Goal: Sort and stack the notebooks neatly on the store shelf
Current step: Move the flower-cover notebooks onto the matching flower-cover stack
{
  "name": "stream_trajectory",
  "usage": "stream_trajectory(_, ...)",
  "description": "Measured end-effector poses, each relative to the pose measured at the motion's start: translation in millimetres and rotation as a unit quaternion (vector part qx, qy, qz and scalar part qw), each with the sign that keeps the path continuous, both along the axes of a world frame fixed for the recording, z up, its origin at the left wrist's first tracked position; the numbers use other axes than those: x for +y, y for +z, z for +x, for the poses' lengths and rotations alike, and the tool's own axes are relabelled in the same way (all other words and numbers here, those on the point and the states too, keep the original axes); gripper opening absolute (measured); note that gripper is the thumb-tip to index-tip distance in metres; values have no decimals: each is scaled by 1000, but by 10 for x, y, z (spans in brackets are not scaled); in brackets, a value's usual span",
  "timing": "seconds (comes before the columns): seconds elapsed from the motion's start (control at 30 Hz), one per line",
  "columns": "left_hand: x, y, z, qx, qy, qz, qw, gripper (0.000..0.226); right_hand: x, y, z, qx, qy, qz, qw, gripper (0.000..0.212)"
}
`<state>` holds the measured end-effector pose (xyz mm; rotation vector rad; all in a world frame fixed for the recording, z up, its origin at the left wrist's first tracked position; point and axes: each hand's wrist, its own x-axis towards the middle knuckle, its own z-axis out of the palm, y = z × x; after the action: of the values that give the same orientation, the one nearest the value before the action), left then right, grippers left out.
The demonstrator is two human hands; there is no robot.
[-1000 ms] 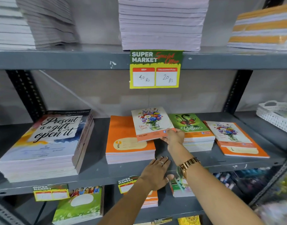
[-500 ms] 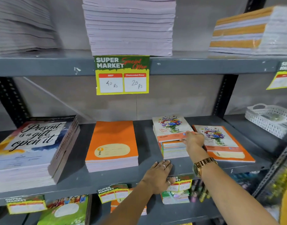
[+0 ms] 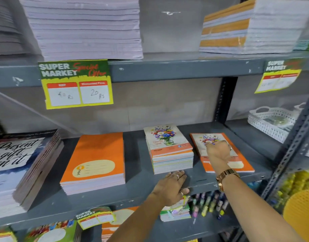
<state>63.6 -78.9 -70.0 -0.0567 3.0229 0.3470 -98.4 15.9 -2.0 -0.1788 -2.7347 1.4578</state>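
On the grey middle shelf (image 3: 141, 193) stand an orange notebook stack (image 3: 96, 154) and, to its right, a stack topped by a floral-cover notebook (image 3: 167, 142). Further right a second floral notebook (image 3: 200, 138) lies on an orange notebook (image 3: 245, 165). My right hand (image 3: 217, 151) is on this second floral cover with its fingers bent down on it; whether it grips is unclear. My left hand (image 3: 169, 187) lies flat on the shelf's front edge, just in front of the floral-topped stack, with fingers spread and nothing in it.
A big stack of "Present is a gift" books (image 3: 19, 154) fills the left end. A white perforated basket (image 3: 269, 123) sits on the neighbouring shelf, behind a metal upright (image 3: 293, 151). Tall paper stacks (image 3: 84, 28) load the shelf above. Pens (image 3: 208, 205) lie below.
My right hand set the floral notebook on the green-cover stack, let go, and moved right onto the second floral notebook. My left hand stayed on the shelf edge. The view shifted right.
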Motion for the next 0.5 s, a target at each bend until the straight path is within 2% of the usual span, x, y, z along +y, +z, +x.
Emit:
stream_trajectory(0.1, 110, -4, -167, 2, -8, -4, 1000, 59, 329, -136, -167, -9, 24, 47, 999, 53)
stream_trajectory(0.23, 271, -56, -359, 0, -11, -15, 1000, 61, 606, -198, -286, -78, 28, 140, 987, 77)
stream_trajectory(0.4, 385, -168, -484, 1, 2, -50, 999, 65, 660, -268, -438, -120, 78, 218, 965, 93)
stream_trajectory(0.5, 369, -199, -482, -1, -4, -61, 998, 69, 624, -249, -501, -134, 81, 208, 966, 101)
